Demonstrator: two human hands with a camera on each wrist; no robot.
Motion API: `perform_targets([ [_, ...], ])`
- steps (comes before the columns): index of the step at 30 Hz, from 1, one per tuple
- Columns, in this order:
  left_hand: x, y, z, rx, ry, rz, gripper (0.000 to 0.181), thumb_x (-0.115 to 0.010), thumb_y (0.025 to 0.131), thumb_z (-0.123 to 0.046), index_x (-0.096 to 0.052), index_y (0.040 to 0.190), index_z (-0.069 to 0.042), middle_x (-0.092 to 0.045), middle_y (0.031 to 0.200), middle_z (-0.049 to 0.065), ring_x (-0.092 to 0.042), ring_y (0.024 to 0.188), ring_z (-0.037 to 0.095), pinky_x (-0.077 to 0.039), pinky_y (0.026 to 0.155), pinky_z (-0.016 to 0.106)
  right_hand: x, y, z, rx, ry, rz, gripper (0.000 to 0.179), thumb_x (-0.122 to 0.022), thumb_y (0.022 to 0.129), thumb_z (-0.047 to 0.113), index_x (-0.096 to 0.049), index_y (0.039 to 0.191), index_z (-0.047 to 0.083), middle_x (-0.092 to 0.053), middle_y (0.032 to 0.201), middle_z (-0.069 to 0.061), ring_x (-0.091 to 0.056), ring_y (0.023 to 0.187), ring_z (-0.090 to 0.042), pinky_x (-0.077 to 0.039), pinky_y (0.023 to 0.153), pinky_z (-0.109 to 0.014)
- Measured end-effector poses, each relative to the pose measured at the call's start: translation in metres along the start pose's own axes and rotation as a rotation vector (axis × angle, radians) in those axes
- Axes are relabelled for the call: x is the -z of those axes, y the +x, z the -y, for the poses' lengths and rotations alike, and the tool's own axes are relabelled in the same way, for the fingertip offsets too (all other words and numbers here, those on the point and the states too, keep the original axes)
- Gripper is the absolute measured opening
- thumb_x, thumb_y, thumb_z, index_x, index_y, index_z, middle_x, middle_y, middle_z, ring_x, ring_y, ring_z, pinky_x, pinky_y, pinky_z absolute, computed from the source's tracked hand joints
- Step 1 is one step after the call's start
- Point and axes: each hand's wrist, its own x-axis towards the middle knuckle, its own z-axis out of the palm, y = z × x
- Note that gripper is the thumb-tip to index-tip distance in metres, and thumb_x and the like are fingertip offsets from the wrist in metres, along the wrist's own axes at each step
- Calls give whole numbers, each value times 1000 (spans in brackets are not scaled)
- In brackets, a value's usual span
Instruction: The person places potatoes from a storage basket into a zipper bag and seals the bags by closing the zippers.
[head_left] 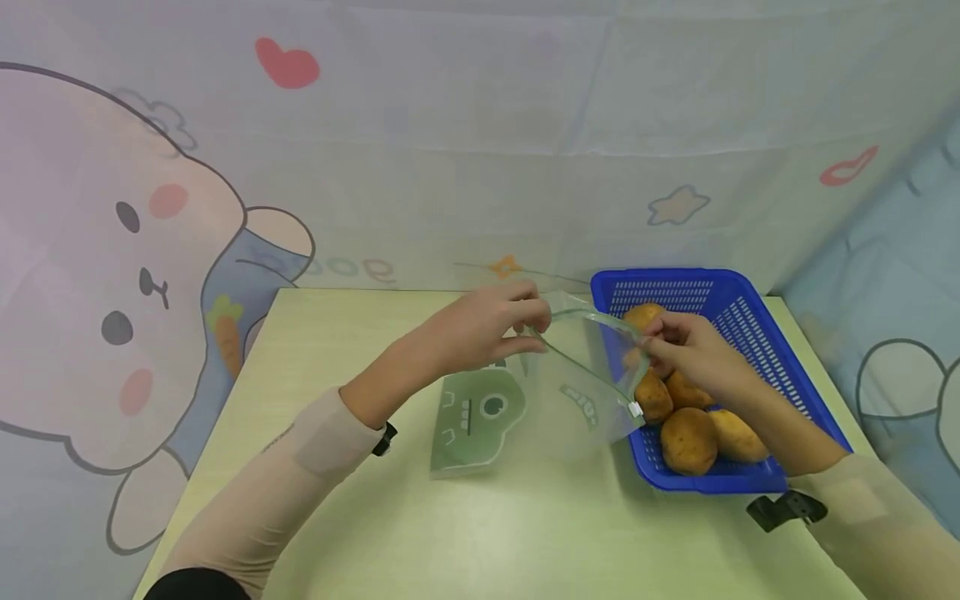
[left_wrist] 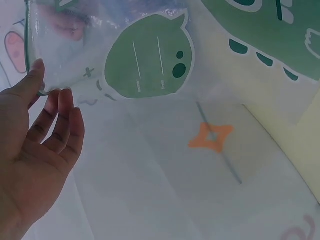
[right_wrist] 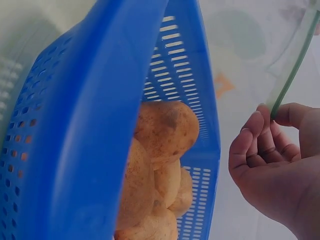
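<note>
A clear slider zip bag (head_left: 592, 375) with a green closure strip and a white slider (head_left: 635, 409) hangs between both hands, its mouth spread apart. My left hand (head_left: 498, 325) pinches the left end of the mouth; in the left wrist view thumb and fingertips meet at that edge, and a green printed cartoon shape shows on the bag. My right hand (head_left: 693, 350) pinches the opposite end, the green strip (right_wrist: 295, 65) held between thumb and fingers. Below that hand, several potatoes (head_left: 688, 440) lie in a blue plastic basket (head_left: 783, 367).
Flat on the pale table (head_left: 360, 517), left of the held bag, lies a green printed bag (head_left: 476, 425). A printed cloth backdrop (head_left: 450, 167) rises behind the table. The basket stands at the table's right side.
</note>
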Motion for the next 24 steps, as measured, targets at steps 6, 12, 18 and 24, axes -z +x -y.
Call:
perform_targets([
  [6, 0, 0, 0, 41, -21, 13, 15, -76, 101, -24, -64, 101, -15, -60, 101, 0, -66, 91, 10, -52, 84, 18, 1, 0, 0, -42, -80, -50, 17, -61, 108, 14, -64, 108, -2, -67, 90, -18, -69, 80, -33, -64, 73, -38],
  [12, -1, -2, 1, 18, -23, -22, 14, -78, 100, -21, -65, 99, -15, -61, 100, -1, -65, 90, 10, -52, 83, 18, 6, 1, -6, -38, -243, -23, 12, -63, 105, 12, -64, 107, 0, -67, 91, -13, -65, 81, -25, -58, 69, -29],
  [18, -8, 0, -1, -26, -25, -49, 12, -77, 100, -21, -67, 101, -14, -63, 102, -1, -66, 90, 14, -51, 83, 18, 0, 9, 0, 163, -304, 18, 19, -71, 100, 7, -68, 118, 3, -70, 101, -8, -65, 90, -23, -55, 73, -27],
  [24, -12, 0, -2, -35, -57, -55, 14, -79, 98, -18, -67, 100, -13, -63, 101, 1, -68, 90, 13, -52, 84, 16, -8, 18, 22, 211, -302, 0, 29, -68, 106, 20, -69, 132, 7, -70, 120, -7, -65, 104, -22, -56, 84, -28],
])
